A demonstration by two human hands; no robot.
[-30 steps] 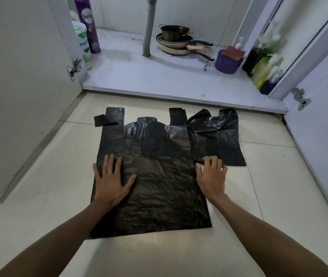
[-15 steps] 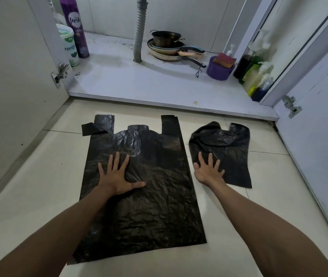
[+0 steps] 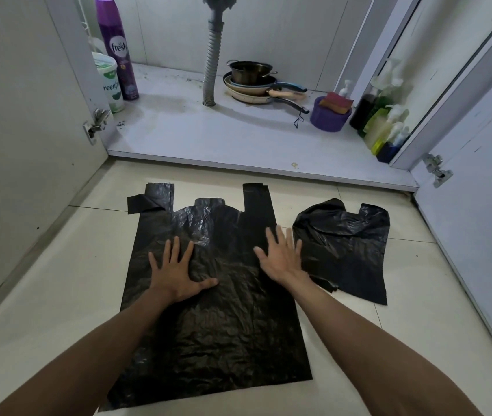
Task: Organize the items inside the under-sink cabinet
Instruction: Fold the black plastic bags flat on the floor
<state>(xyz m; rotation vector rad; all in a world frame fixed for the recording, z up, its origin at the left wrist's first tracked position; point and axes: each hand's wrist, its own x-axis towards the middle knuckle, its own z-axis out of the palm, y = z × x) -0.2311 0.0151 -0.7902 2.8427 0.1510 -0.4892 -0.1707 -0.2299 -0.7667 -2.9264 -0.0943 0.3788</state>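
My right hand has come back left off the small black bag and now lies flat, fingers spread wide, on the right part of the large black bag; the left hand stays pressed flat and open on the bag's left part, holding nothing. The large bag is spread smooth on the tiled floor just in front of the open cabinet, its two handle strips pointing toward the far side, the left one folded over at its tip. The small bag lies crumpled just to the right of it, and I cannot tell whether their edges touch under my wrist.

Farther off, the cabinet floor carries a stack of pans near the grey drain hose. To the right of the pans sits a purple tub with a sponge on top, and spray bottles crowd the far right corner. At the far left stand a purple aerosol can and a white container with green print. Both cabinet doors stand open.
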